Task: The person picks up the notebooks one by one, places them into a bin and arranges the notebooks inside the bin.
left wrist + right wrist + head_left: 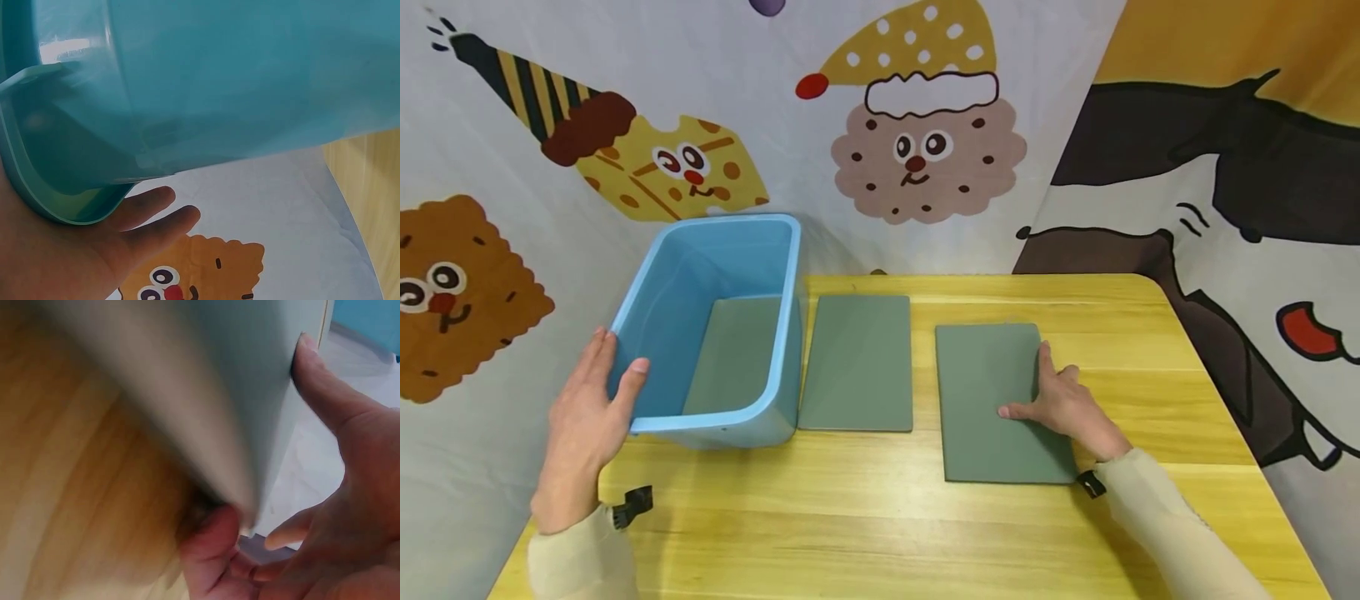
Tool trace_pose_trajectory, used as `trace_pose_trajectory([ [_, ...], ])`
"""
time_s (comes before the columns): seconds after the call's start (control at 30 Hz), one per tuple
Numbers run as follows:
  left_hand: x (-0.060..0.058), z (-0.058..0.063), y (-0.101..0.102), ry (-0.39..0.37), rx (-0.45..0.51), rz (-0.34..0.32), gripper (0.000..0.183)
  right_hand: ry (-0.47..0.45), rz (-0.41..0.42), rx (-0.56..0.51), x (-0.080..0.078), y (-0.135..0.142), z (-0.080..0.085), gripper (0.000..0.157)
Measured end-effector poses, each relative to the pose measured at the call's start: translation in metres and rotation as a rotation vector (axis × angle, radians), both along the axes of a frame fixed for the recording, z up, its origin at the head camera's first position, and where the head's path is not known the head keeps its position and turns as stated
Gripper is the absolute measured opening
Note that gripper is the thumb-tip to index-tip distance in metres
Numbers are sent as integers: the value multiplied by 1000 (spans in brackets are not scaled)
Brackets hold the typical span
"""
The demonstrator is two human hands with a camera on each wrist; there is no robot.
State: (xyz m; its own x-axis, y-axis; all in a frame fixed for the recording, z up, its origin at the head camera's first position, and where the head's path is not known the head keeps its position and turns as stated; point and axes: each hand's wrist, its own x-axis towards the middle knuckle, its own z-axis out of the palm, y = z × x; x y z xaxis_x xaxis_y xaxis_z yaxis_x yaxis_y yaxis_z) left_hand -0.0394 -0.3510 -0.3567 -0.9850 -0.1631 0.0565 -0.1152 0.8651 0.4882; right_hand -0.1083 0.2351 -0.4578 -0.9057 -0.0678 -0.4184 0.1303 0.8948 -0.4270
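In the head view, my left hand (583,417) rests at the left rim of a light-blue plastic tub (786,350), its fingers stretched along the outside and its thumb by the rim. The left wrist view shows those fingers straight beside the tub wall (219,81). A grey-green sheet (737,350) lies on the tub's floor. My right hand (1071,408) grips the right edge of a flat grey-green rectangular board (992,400), thumb on its face. Up close, a finger (215,540) curls at the board's blurred edge.
Between the tub and the gripped board lies another grey-green board (861,367), flat on the wooden table (850,517). The tub stands at the table's left side. A cloth (925,242) printed with cartoon figures hangs behind the table.
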Motion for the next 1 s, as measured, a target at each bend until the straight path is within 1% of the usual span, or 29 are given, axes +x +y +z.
trace_pose_trajectory([
  [0.07, 0, 0, 0, -2, -4, 3, 77, 7, 14, -12, -1, 1, -1, 148],
  [0.2, 0, 0, 0, 5, -13, -1, 77, 65, 50, -57, 1, 3, -3, 139],
  [0.33, 0, 0, 1, 13, -16, -15, 77, 124, 47, -114, 7, 10, -7, 123],
  [0.47, 1, -1, 1, 12, -8, -12, 76, 181, 43, -182, 13, 17, -11, 105],
  [0.63, 1, -2, 1, 9, -15, -11, 77, 237, 34, -294, 19, 25, -8, 84],
  [0.73, 1, -2, 1, 9, -14, -11, 77, 247, 16, -371, 23, 28, -3, 74],
  [0.8, 1, -2, 1, 9, -12, -7, 77, 238, -1, -437, 25, 30, 0, 69],
  [0.93, 2, -2, 1, 6, -11, -3, 76, 183, -46, -604, 28, 34, 8, 65],
  [1.0, 2, -2, 1, 4, -14, 0, 77, 162, -67, -656, 29, 34, 11, 64],
])
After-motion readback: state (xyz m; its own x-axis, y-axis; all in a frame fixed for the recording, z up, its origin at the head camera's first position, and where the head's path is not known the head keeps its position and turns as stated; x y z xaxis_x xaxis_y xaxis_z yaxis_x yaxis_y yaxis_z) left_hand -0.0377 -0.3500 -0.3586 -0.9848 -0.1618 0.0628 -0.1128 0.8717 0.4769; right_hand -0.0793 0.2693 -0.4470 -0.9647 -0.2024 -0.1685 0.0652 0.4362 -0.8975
